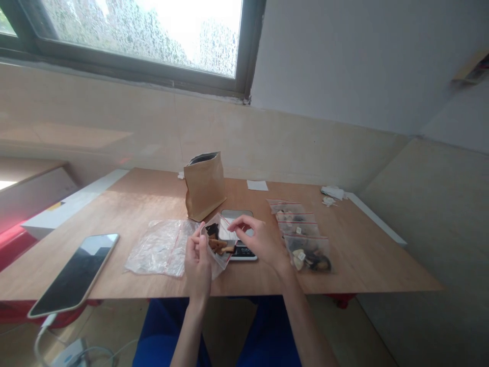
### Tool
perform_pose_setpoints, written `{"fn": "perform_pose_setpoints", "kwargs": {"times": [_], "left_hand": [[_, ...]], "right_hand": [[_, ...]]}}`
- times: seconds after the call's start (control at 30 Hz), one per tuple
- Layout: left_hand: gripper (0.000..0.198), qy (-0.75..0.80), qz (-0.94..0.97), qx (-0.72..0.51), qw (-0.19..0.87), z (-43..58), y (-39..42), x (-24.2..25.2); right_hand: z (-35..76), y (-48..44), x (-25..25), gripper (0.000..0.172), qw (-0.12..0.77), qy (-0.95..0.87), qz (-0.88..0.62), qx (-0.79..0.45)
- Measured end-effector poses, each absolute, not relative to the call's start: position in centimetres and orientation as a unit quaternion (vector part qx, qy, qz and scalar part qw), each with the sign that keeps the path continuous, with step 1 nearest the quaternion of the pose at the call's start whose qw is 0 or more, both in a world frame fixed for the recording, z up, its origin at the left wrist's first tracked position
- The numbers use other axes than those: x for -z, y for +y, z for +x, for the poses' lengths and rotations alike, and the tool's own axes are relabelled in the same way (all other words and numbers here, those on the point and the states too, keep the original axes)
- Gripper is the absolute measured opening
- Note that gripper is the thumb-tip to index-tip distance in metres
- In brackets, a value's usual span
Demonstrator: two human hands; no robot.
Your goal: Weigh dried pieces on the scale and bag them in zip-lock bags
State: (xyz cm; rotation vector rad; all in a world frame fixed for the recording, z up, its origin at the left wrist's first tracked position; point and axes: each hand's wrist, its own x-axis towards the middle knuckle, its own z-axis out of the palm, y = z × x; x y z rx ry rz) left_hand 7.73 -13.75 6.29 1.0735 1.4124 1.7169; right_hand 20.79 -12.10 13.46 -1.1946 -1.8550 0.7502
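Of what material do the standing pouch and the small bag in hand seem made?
The standing pouch looks like matte brown paper: dull surface, crinkled edge; its grey inside may be foil. The small bag, in the left hand, seems thin, clear plastic: dark and brown pieces show through.

On the left we see 1 phone (pixel 74 275), a white cable (pixel 49 320) plugged into its near end. Toward the back of the table (pixel 374 260) we spot 1 white card (pixel 257 185) and, farther right, crumpled white paper (pixel 333 192).
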Motion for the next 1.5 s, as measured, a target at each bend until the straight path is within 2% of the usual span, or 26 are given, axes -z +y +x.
{"fn": "perform_pose_setpoints", "kwargs": {"times": [0.13, 0.33, 0.4, 0.47, 0.53, 0.57, 0.67, 0.73, 0.87, 1.0, 1.13, 1.3, 1.5], "left_hand": [[0.03, 0.532, 0.384, -0.665, 0.357, 8.3, -13.8, -6.0], [0.025, 0.517, 0.321, -0.709, 0.356, 8.8, -13.6, -5.9], [0.024, 0.508, 0.296, -0.727, 0.354, 8.9, -13.6, -6.0], [0.025, 0.498, 0.278, -0.739, 0.358, 9.2, -13.7, -6.1], [0.026, 0.494, 0.279, -0.74, 0.363, 9.5, -13.9, -6.1], [0.026, 0.493, 0.288, -0.736, 0.364, 9.7, -14.0, -6.1], [0.026, 0.486, 0.328, -0.717, 0.376, 10.1, -14.5, -6.1], [0.025, 0.479, 0.349, -0.708, 0.384, 10.4, -14.8, -6.3], [0.021, 0.483, 0.369, -0.709, 0.359, 10.3, -14.8, -6.6], [0.043, 0.505, 0.351, -0.688, 0.385, 9.3, -14.1, -6.1], [0.032, 0.458, 0.449, -0.625, 0.445, 8.2, -13.8, -5.5], [0.03, 0.457, 0.468, -0.633, 0.414, 8.2, -14.2, -5.9], [0.032, 0.492, 0.404, -0.657, 0.405, 8.2, -14.8, -6.4]], "right_hand": [[19.8, -12.4, -13.2, 0.018, 0.402, -0.741, -0.455, -0.288], [20.4, -13.1, -9.5, 0.02, 0.516, -0.648, -0.485, -0.28], [20.5, -14.2, -8.2, 0.029, 0.499, -0.628, -0.488, -0.344], [20.1, -15.3, -7.1, 0.045, 0.468, -0.627, -0.47, -0.408], [19.3, -16.0, -6.4, 0.053, 0.471, -0.621, -0.46, -0.426], [18.8, -16.1, -6.2, 0.052, 0.487, -0.611, -0.462, -0.419], [17.9, -15.8, -6.3, 0.031, 0.538, -0.583, -0.483, -0.371], [17.9, -15.6, -6.6, 0.025, 0.562, -0.574, -0.484, -0.347], [19.2, -15.8, -7.0, 0.028, 0.618, -0.518, -0.486, -0.336], [20.6, -16.3, -7.1, 0.036, 0.64, -0.464, -0.502, -0.351], [21.2, -16.1, -6.5, 0.04, 0.636, -0.455, -0.501, -0.371], [21.4, -15.8, -5.6, 0.035, 0.623, -0.492, -0.5, -0.347], [21.8, -16.1, -6.1, 0.034, 0.63, -0.461, -0.523, -0.341]]}}
